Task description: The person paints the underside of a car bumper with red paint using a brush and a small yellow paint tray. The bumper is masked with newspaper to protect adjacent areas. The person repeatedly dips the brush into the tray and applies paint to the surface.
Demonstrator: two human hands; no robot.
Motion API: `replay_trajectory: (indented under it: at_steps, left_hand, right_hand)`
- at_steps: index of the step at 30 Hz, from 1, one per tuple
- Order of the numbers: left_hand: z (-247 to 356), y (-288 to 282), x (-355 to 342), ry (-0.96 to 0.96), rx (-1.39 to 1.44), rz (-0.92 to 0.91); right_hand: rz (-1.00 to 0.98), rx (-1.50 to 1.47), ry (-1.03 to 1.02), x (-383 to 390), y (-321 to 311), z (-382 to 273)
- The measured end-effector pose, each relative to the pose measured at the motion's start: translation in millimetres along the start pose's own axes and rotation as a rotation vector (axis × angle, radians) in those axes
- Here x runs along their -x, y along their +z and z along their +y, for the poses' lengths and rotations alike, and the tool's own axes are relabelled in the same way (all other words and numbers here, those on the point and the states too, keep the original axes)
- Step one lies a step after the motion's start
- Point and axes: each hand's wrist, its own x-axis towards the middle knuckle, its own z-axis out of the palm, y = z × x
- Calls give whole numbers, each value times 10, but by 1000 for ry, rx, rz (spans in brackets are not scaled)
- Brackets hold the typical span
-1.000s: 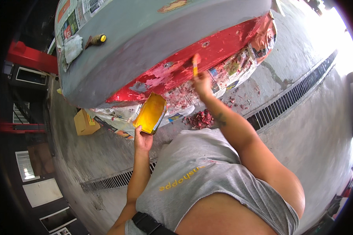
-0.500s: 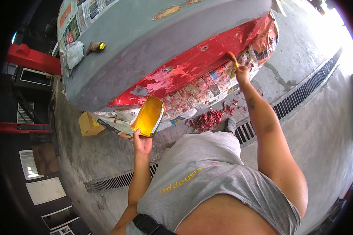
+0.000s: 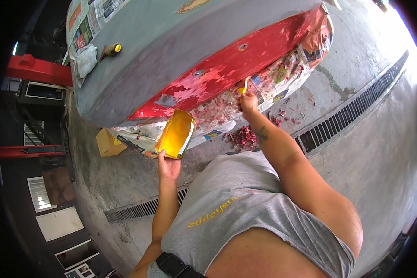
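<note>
My left hand (image 3: 169, 167) grips the near end of a cut-open yellow container (image 3: 176, 134), tilted, with an amber inside. In my right hand (image 3: 249, 103) is a paintbrush (image 3: 243, 88) with a yellow handle, its tip close to the lower edge of a red strip (image 3: 227, 69). I cannot tell whether the bristles touch it. The strip runs along the bottom of a grey vehicle body (image 3: 139, 69) and shows pale, flaking patches. Newspaper (image 3: 268, 85) speckled with red flakes covers what lies below it.
A white cloth (image 3: 86, 61) and a dark tool with a yellow end (image 3: 111, 50) lie on the grey body. Red scrapings (image 3: 243, 138) are heaped on the concrete floor. A cardboard box (image 3: 109, 143) stands at left. A drain grate (image 3: 356, 104) crosses the floor; a red beam (image 3: 39, 70) juts in.
My right hand has moved left and nearer to me with the paintbrush, from the strip's right part to its lower edge. My left hand still holds the container in about the same place.
</note>
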Motion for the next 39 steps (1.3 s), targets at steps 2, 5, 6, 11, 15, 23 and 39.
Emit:
replay_trajectory:
  at_steps: [2, 5, 6, 11, 15, 23, 39]
  left_hand:
    - [24, -80, -7, -4, 2, -1]
    - [70, -197, 7, -4, -6, -6]
    - [81, -225, 15, 1, -12, -15]
    - [114, -318, 54, 22, -14, 26]
    - [78, -360, 74, 22, 30, 58]
    - [-96, -305, 111, 50, 51, 40]
    - [-97, 8, -22, 63, 43, 29]
  right_hand:
    - [-34, 59, 24, 220, 212, 224]
    - [-101, 188, -3, 525, 446, 545]
    - [-157, 135, 5, 599, 494, 643]
    - [-253, 835, -240, 500, 426, 722]
    - [1, 970, -497, -30, 30, 168]
    - [166, 285, -277, -470, -945, -723]
    - [-138, 407, -101, -261, -503, 309]
